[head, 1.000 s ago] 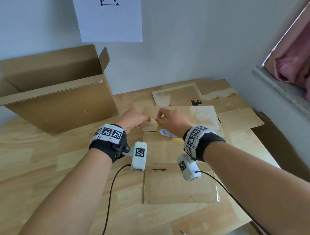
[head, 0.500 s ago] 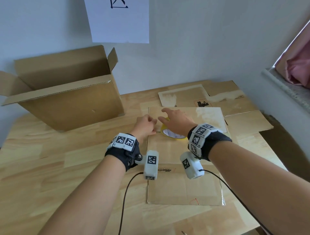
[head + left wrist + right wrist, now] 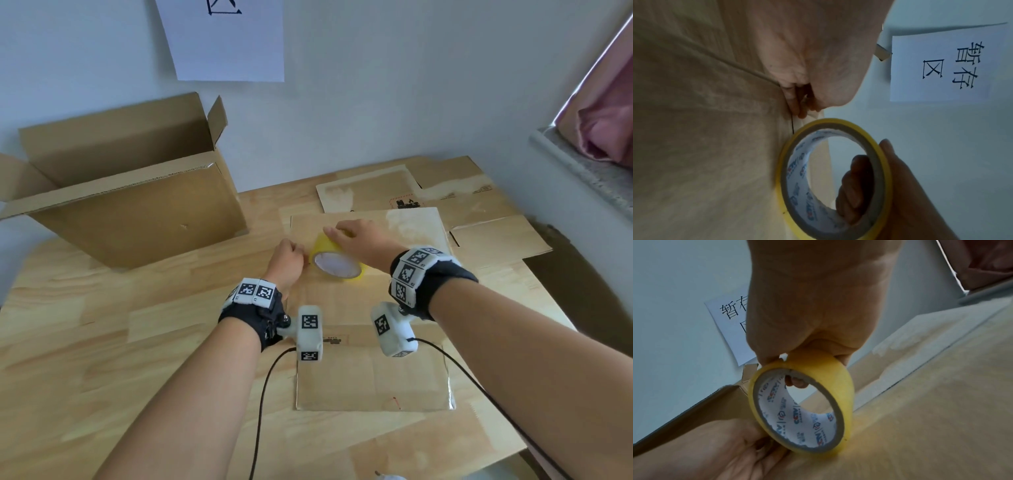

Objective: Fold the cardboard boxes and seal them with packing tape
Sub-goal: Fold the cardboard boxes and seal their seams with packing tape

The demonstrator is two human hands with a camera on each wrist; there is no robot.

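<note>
On the flat brown cardboard box (image 3: 371, 370) mid-surface, left hand (image 3: 286, 258) should pinch the tape end firmly while right hand (image 3: 363, 240), gripping the round yellow tape roll (image 3: 337, 263), pulls straight.

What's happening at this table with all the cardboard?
A person is taping a cardboard box. Their right hand grips a yellow roll of packing tape standing on edge on a flattened brown cardboard box on the wooden table. Their left hand pinches the tape's loose end down at the box's left edge. A large open cardboard box stands to the left, and more flattened cardboard lies behind.
</note>
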